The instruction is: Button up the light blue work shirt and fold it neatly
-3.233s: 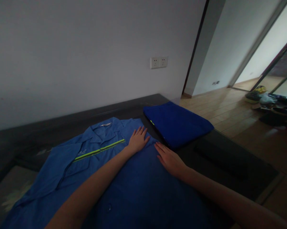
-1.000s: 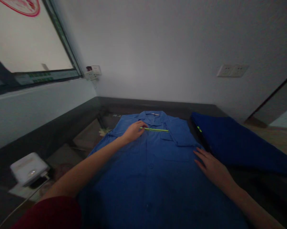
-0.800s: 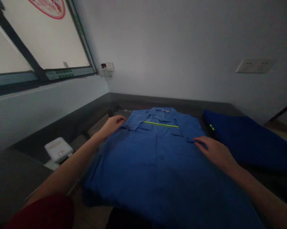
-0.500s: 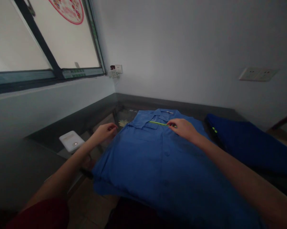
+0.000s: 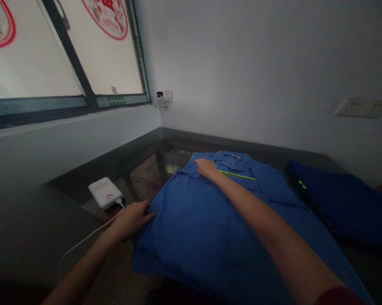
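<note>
A blue short-sleeved work shirt (image 5: 191,220) lies spread out, front up, with its collar at the far end and yellow-green piping across the chest. My right hand (image 5: 206,168) reaches over it to the left shoulder and sleeve area, fingers bent down and closed on the cloth; the fingertips are partly hidden. At the shirt's left side edge is my left hand (image 5: 134,217), thumb and fingers apart, the fingertips touching the fabric. The shirt's near hem hangs toward me in shadow.
A dark glossy table (image 5: 140,152) carries the shirt. On its left sits a white boxy device (image 5: 105,192) with a plugged-in white cable (image 5: 86,239). A darker blue folded garment (image 5: 346,203) lies at right. Walls and a window (image 5: 105,55) border the table.
My right hand has moved left from the chest piping to the shirt's left shoulder. My left hand has come down nearer me, onto the side edge. The view has shifted slightly left.
</note>
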`<state>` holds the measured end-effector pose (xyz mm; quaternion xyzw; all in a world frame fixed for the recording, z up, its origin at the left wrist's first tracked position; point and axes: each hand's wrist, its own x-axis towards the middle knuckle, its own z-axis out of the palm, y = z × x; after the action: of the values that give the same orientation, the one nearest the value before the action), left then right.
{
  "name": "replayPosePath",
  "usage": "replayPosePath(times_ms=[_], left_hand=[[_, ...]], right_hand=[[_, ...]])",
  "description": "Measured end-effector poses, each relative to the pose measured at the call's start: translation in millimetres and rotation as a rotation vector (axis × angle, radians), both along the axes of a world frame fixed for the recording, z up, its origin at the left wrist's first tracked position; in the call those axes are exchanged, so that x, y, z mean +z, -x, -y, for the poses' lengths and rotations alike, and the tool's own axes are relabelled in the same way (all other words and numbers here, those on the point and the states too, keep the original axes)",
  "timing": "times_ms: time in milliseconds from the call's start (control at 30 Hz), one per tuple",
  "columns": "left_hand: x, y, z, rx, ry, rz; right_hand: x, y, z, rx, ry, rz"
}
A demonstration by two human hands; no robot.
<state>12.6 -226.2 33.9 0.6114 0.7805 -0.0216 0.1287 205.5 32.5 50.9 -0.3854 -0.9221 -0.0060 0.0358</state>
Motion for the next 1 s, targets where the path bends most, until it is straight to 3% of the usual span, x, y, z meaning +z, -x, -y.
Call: replayPosePath(times_ms=[200, 400, 633, 1000], left_hand=[[-9.7, 2, 5, 0.084, -0.036, 0.101], [-11.7, 7, 14, 0.063, -0.107, 0.329], [-13.1, -10, 20, -0.017, -0.171, 0.682], [17.7, -21, 28, -0.141, -0.046, 0.73]], right_hand=[[-25, 51, -18, 0.054, -0.038, 0.029], [-34, 70, -41, 0.14, -0.032, 0.114], [-29, 66, -64, 0.247, -0.034, 0.184], [-20, 41, -69, 0.165, -0.062, 0.088]])
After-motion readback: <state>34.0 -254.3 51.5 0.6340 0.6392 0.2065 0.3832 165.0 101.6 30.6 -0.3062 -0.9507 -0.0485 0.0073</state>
